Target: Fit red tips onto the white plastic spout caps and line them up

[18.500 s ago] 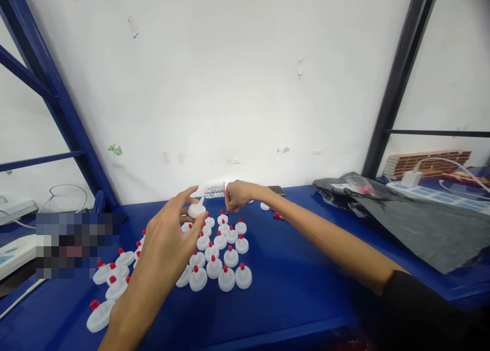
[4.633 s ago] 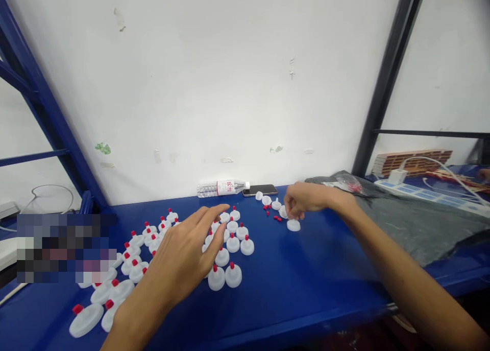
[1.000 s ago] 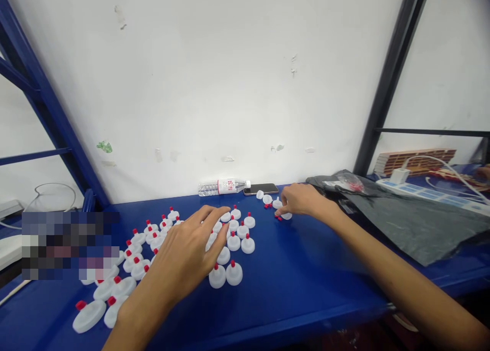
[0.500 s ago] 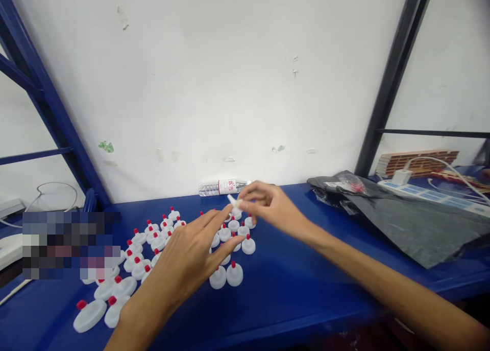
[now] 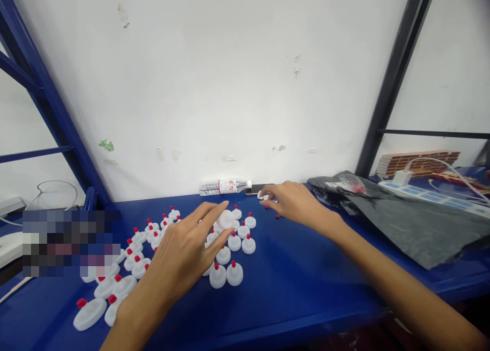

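Note:
My left hand (image 5: 191, 238) pinches a white round nozzle cap (image 5: 226, 219) between thumb and fingers, over a cluster of similar ones. Its nozzle tip cannot be made out. Around and below that hand stand many white nozzle caps with red tips (image 5: 235, 273), most of them upright on the blue tabletop. My right hand (image 5: 293, 202) is farther back on the right, fingers curved and apart, over small white pieces (image 5: 261, 194). Under its palm lie small red tip covers (image 5: 277, 217). Whether its fingertips touch any piece is hard to see.
A clear plastic bottle (image 5: 227, 186) lies against the white wall, with a dark phone (image 5: 252, 189) beside it. On the right are a grey plastic bag (image 5: 406, 223) and a white power strip (image 5: 432, 195). Blue shelf posts (image 5: 57, 100) rise at the left.
My right hand has left the nozzle cap and moved right to the small pieces near the phone. The left hand keeps the cap, turned and slightly lower.

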The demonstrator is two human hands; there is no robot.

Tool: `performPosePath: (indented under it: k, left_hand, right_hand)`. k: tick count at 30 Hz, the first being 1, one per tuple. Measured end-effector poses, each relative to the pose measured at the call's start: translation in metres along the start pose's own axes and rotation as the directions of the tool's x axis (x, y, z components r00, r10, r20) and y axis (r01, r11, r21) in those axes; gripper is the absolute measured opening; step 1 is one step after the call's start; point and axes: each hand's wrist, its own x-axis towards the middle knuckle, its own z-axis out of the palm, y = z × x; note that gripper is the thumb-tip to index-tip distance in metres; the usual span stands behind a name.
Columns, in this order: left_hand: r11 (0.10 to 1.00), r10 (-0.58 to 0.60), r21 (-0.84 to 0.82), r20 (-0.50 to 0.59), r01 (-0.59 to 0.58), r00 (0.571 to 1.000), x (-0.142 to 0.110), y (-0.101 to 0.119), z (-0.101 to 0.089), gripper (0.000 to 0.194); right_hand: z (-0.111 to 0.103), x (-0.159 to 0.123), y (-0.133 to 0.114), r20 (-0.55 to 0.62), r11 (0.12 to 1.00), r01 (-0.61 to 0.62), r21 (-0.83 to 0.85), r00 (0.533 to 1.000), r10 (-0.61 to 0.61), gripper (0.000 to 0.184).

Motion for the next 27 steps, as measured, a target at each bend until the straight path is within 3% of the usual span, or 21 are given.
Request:
performPosePath:
  k: [3,9,18,20,22,25,27]
  left_hand:
    - [1.000,-0.021,-0.002,0.029,0.021,0.999,0.001,0.001,-0.001,0.032]
    - [1.000,-0.018,-0.013,0.034,0.019,0.999,0.000,0.001,0.000,0.032]
    - [1.000,-0.020,-0.006,0.104,0.020,0.994,0.001,0.003,-0.003,0.033]
    - [1.000,-0.028,0.002,0.107,0.028,0.994,0.001,0.003,-0.003,0.033]
    - [0.999,-0.034,0.007,0.115,0.033,0.993,0.001,0.003,-0.002,0.034]
    - [0.999,-0.037,0.006,0.137,0.037,0.990,0.000,0.003,-0.001,0.036]
    - [0.999,-0.033,0.000,0.140,0.033,0.990,-0.001,0.003,0.000,0.038]
  right_hand:
    - [0.003,0.007,0.020,0.107,0.972,-0.099,-0.213,0.986,0.124,0.014]
    - [0.018,0.012,0.035,0.249,0.963,-0.114,-0.244,0.952,0.176,0.009]
    - [0.021,0.009,0.027,0.205,0.986,-0.058,-0.158,0.975,0.090,0.010]
    - [0.016,0.008,0.020,0.195,0.998,-0.030,-0.050,0.980,0.040,0.015]
    - [0.010,0.005,0.011,0.169,0.984,0.017,0.180,0.985,-0.048,0.020]
    - [0.003,0.000,-0.004,0.067,0.828,0.101,0.551,0.984,-0.165,0.025]
    - [0.002,-0.003,-0.014,0.009,0.720,0.139,0.680,0.980,-0.197,0.028]
